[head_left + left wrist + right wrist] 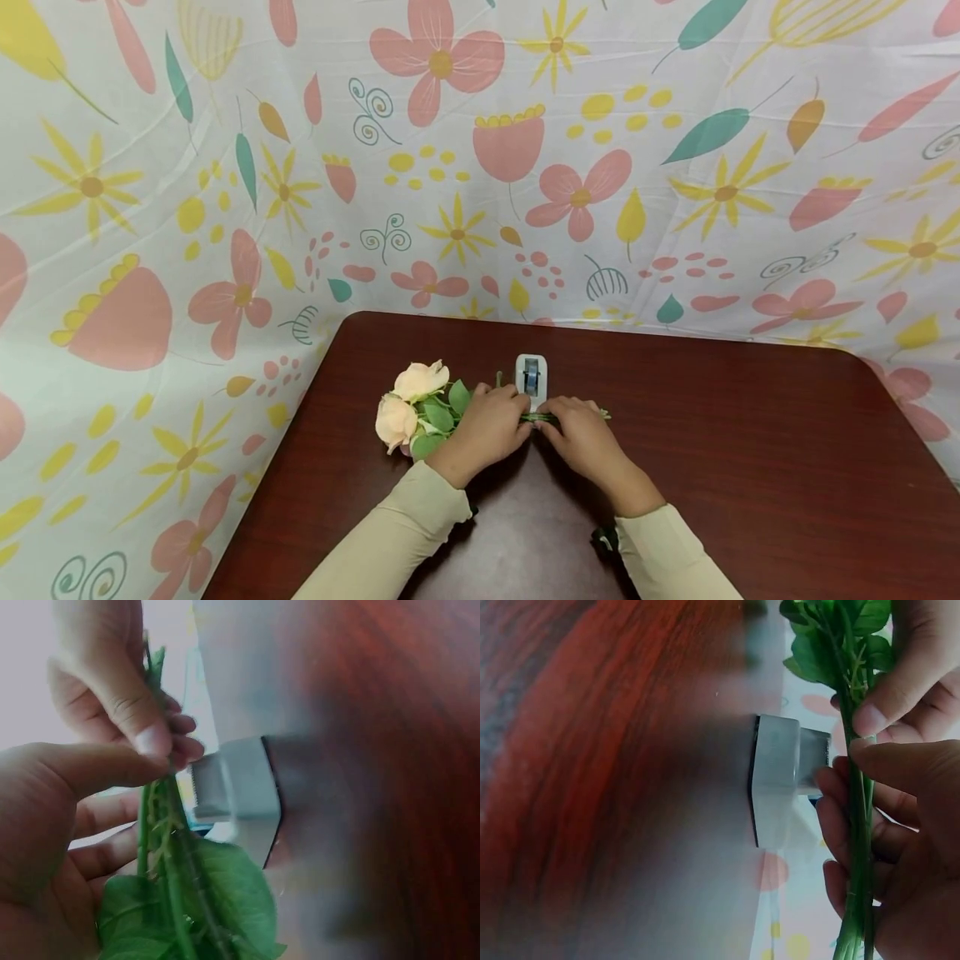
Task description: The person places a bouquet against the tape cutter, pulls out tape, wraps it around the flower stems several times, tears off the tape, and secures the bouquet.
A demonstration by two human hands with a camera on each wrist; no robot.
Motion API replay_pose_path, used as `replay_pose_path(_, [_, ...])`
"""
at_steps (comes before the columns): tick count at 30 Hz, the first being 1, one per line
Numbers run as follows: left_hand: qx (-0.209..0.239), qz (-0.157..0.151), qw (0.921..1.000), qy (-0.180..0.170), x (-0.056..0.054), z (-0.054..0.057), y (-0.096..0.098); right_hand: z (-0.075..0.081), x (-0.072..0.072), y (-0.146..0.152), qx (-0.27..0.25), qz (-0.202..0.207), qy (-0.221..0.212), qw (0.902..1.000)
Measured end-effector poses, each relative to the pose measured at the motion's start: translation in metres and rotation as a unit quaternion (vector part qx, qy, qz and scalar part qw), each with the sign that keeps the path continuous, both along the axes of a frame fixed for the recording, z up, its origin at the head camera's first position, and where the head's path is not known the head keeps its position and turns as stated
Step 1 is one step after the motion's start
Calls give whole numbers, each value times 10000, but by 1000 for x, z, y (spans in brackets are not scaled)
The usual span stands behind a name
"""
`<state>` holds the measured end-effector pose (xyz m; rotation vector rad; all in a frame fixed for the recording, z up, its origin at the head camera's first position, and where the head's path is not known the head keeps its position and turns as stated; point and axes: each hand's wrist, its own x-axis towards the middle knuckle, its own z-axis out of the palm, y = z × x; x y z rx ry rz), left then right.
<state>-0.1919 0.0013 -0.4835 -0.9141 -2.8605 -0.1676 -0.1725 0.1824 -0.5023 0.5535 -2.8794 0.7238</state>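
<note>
A bunch of artificial roses with peach blooms [420, 381] lies across the table, its blooms to the left and its green stems [861, 825] to the right. My left hand [489, 425] grips the stems just below the leaves [232, 892]. Close beside it, my right hand [583, 437] holds the same stems, with fingers curled round them. The two thumbs almost meet in both wrist views. Directly behind the hands stands a light grey tape dispenser [532, 379] with a roll of tape in it. Whether tape is on the stems cannot be made out.
The dark red-brown wooden table [750, 433] extends to the right of the hands. A white cloth [637, 167] printed with flowers and leaves hangs behind the table and along its left side.
</note>
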Motion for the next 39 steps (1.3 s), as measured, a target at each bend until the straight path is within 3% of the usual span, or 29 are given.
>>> replay_pose_path(5, [117, 5, 9995, -285, -1, 5, 1, -1, 1, 0, -25, -87, -26, 10000])
replay_pose_path(14, [647, 225, 9939, -865, 1, -1, 4, 0, 2, 2, -123, -143, -8, 9998])
replay_pose_path(30, [752, 72, 9938, -819, 8, -1, 0, 5, 10, 2, -164, -48, -340, 9993])
replay_pose_path(39, [779, -60, 9923, -965, 14, -1, -3, 7, 15, 2, -240, 72, -559, 9981])
